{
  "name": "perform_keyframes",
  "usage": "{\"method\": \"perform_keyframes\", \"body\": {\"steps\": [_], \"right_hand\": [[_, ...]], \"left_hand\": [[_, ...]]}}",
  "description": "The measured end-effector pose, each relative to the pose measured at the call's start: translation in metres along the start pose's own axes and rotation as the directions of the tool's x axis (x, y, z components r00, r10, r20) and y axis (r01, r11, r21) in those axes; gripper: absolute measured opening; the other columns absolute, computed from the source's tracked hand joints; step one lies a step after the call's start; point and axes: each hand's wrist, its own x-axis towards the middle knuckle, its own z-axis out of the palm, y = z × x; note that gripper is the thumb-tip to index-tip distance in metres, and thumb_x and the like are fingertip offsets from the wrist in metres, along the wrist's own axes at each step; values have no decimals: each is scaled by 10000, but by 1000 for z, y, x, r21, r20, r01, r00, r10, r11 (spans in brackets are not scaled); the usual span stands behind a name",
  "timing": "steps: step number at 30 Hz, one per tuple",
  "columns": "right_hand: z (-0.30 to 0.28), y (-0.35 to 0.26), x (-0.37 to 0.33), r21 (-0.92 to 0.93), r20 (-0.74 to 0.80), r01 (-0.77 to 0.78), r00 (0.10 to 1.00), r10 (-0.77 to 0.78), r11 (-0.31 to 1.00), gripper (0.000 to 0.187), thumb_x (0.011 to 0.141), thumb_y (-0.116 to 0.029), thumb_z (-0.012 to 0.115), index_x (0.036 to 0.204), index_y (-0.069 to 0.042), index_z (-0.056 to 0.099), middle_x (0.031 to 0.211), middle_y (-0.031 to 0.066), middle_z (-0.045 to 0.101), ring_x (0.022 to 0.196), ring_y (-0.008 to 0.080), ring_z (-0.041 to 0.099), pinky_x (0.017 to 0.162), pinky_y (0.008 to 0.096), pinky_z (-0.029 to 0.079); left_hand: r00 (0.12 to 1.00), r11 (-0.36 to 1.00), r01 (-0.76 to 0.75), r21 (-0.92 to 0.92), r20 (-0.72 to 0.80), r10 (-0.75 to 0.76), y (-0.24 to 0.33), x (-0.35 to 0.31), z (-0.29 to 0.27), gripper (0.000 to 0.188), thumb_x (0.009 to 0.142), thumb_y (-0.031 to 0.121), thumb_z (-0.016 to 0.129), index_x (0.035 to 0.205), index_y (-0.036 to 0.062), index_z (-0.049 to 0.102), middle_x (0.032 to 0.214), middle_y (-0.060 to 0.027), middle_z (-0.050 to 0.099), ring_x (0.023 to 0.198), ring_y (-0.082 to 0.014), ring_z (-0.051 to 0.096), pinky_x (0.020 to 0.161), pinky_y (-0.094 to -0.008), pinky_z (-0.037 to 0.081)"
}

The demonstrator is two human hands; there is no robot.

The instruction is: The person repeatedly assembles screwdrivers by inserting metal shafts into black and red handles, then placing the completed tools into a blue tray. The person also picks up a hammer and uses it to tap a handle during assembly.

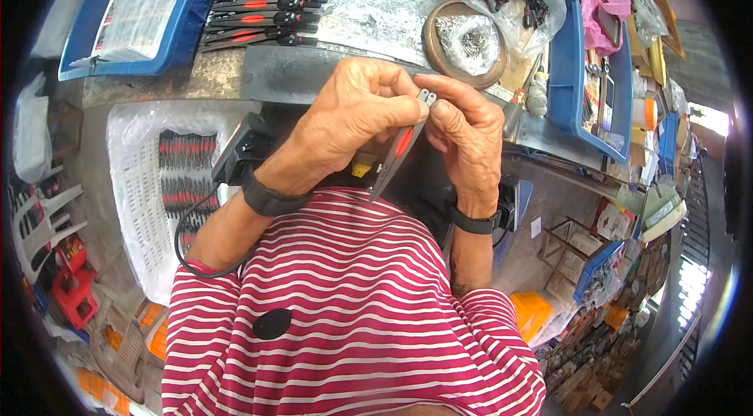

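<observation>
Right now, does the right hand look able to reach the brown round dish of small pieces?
Probably yes: the brown round dish sits on the bench just beyond the right hand, with nothing visibly blocking, though that hand is at the grey-and-red tool.

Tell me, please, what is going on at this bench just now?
A person in a striped shirt is working on a grey-and-red handle in front of the bench. The left hand pinches it near its metal end; the right hand has its thumb and index finger at that end, though whether they grip it is unclear. Similar handles lie in a row on the bench, and a round dish of small metal parts sits beyond the right hand.
</observation>
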Motion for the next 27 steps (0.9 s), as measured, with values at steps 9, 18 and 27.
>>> {"method": "perform_keyframes", "body": {"steps": [9,18,27], "right_hand": [[-4,0,4,142,41,17,999,-23,990,205,816,-91,669,971,36,625,668,-28,527,529,13,399,456,155,287],[-3,4,0,151,-34,35,999,-31,988,235,831,-99,657,988,60,585,693,-21,525,523,12,382,450,155,266],[0,14,-2,187,-91,67,995,-51,980,280,858,-113,636,1051,70,550,737,1,539,550,27,404,466,162,302]], "left_hand": [[994,996,93,-4,65,-92,3,1,0,161,773,164,665,713,32,595,601,3,544,527,-33,454,469,-174,324],[997,979,53,195,-71,-40,6,-7,16,214,821,192,620,811,-19,589,656,-47,578,572,-81,512,473,-238,370],[899,527,-166,833,-92,428,-12,-14,31,169,824,55,599,954,-25,527,758,-174,612,649,-305,627,575,-374,467]]}}
